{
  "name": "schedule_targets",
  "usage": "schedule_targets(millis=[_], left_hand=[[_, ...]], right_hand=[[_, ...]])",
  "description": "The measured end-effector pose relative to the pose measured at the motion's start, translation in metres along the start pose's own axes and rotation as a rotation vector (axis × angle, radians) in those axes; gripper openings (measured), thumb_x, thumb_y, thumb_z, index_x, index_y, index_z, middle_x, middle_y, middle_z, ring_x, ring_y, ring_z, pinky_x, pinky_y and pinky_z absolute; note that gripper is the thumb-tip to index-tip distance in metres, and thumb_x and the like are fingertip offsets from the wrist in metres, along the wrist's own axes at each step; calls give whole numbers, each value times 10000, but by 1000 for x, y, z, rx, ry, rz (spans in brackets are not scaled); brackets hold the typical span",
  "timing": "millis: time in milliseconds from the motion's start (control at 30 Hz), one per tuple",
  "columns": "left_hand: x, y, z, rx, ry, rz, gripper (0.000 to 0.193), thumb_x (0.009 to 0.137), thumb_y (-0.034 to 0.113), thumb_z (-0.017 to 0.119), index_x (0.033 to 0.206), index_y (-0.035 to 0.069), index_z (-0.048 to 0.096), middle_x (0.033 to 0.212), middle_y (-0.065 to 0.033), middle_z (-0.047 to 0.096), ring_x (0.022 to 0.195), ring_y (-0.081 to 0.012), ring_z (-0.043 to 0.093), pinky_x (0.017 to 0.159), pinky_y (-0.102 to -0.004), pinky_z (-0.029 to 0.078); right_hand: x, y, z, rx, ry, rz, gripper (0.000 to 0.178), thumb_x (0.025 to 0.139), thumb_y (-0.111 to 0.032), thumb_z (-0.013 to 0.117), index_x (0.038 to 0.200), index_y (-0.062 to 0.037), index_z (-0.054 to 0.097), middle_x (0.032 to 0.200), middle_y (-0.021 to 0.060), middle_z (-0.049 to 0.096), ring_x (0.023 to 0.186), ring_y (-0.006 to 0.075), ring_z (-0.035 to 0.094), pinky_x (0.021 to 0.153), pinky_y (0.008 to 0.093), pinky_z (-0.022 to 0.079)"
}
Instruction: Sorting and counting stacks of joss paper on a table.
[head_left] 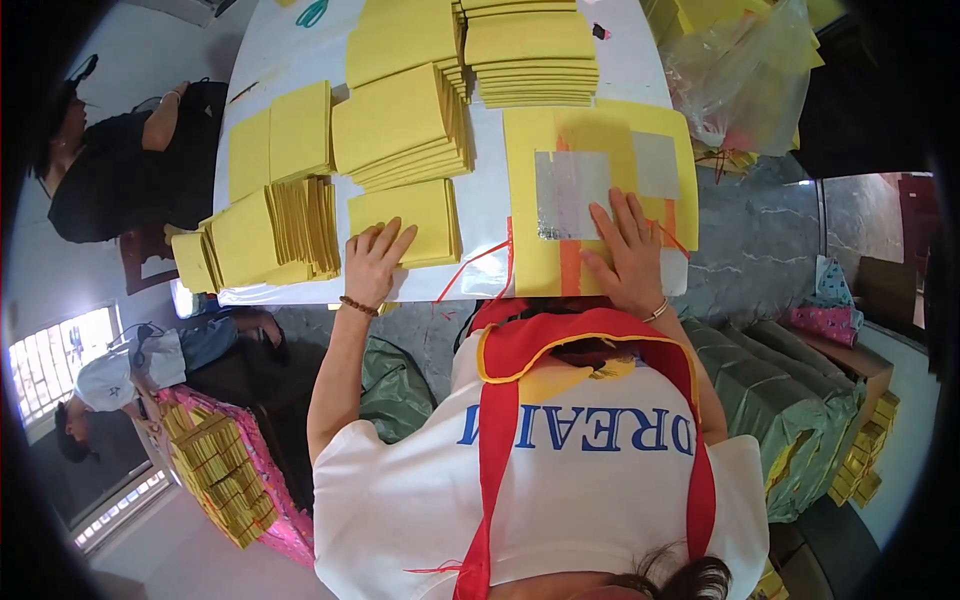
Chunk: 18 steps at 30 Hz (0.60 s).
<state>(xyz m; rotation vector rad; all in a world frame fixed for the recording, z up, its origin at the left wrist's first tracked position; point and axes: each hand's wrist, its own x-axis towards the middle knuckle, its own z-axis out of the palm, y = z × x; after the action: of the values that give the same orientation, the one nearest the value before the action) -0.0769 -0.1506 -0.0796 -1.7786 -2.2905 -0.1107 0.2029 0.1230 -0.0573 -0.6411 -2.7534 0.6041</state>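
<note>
My left hand (372,262) rests on the near edge of a short stack of yellow paper (405,215), its fingers spread and lying on top. To the right, my right hand (630,250) lies flat with fingers apart on a large yellow sheet (530,130). That sheet carries shiny clear patches (572,195) that look like tape, and orange-red strips (570,265). A thin red strip (472,268) lies on the white tabletop between my hands. Neither hand grips anything that I can see.
More yellow paper stacks (395,120) cover the table's middle and left. Teal scissors (312,13) lie at the far edge. A clear plastic bag (740,80) hangs at the right. Two people sit at the left, near a pink-lined container (280,480) of yellow bundles.
</note>
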Motion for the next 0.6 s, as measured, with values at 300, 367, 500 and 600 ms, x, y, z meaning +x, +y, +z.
schedule_targets(millis=[300, 367, 500, 600], left_hand=[[5, 10, -11, -139, -194, -31, 510, 785, 210, 570, 1292, 191, 511, 1331, -63, 463, 1116, -266, 443, 927, -413, 327], [1, 16, -12, -233, -167, -62, 506, 840, 337, 559, 1313, 177, 483, 1373, -78, 409, 1174, -285, 388, 976, -438, 273], [-12, 14, 17, -176, -80, -109, 497, 879, 407, 517, 1313, 165, 484, 1375, -80, 406, 1187, -285, 376, 987, -445, 254], [-2, 15, 0, -153, -99, -91, 464, 881, 395, 515, 1285, 166, 506, 1344, -77, 434, 1168, -276, 399, 964, -443, 281]], right_hand=[[-3, 3, 1, 63, 71, -20, 566, 839, -383, 575, 1341, -150, 457, 1474, 114, 292, 1358, 319, 250, 1021, 559, 220], [-3, 3, 0, 65, 69, -21, 564, 838, -382, 576, 1339, -152, 460, 1471, 113, 297, 1356, 319, 253, 1025, 544, 227], [0, 1, 0, 67, 76, -43, 561, 831, -343, 588, 1337, -134, 461, 1465, 126, 304, 1348, 335, 265, 1041, 488, 249], [-1, 0, -1, 43, 64, -44, 558, 826, -306, 602, 1332, -114, 465, 1460, 138, 310, 1345, 348, 266, 1060, 445, 258]])
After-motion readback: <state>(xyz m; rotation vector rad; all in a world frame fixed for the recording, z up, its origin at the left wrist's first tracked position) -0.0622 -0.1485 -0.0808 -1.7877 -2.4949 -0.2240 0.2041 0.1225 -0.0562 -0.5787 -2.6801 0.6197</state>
